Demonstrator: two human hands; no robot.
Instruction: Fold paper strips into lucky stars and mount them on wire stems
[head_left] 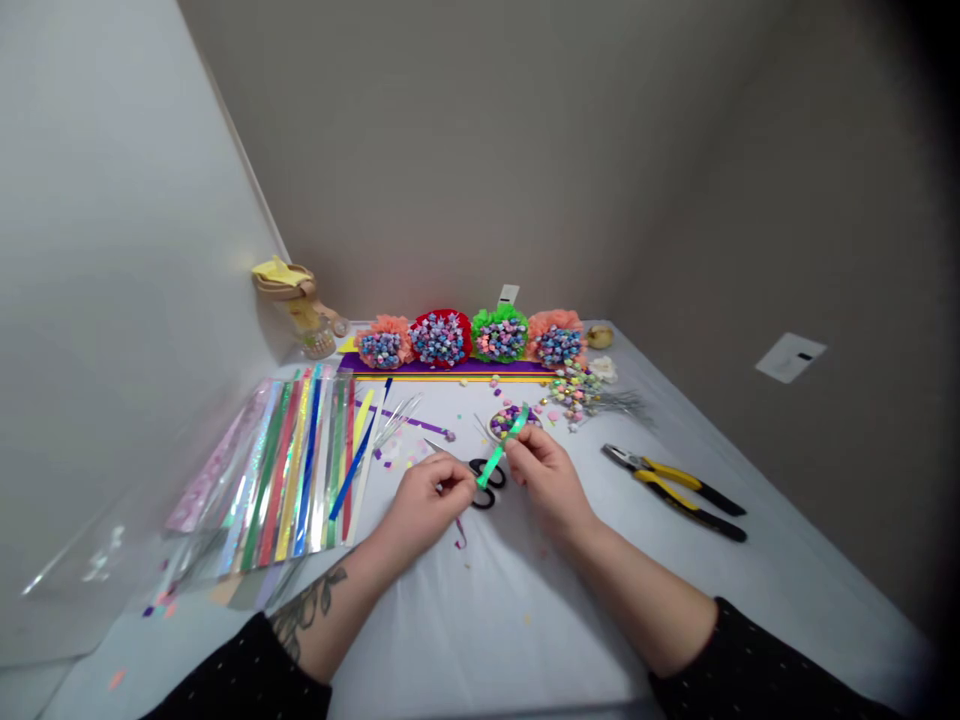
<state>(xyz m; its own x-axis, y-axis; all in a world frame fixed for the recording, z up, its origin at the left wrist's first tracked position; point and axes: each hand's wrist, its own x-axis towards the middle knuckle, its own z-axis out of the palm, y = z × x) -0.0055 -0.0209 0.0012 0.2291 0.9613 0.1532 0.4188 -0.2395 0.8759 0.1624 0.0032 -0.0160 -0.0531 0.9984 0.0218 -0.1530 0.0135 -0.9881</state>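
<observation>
A shiny green paper strip stretches between my two hands above the table. My left hand pinches its lower end, fingers closed. Higher up the strip, my right hand grips it between thumb and fingers, and the free end points up and away. Beneath the strip lie scissors with black handles, partly covered by my left hand. Behind the strip stands a small bowl of purple, yellow and green folded paper stars, partly hidden by my right hand.
Plastic-wrapped coloured paper strips lie at left. Yellow-black pliers rest at right, near loose stars and thin wires. Several star-filled tissue flowers line the back on purple sheets. A wooden hand figure stands back left.
</observation>
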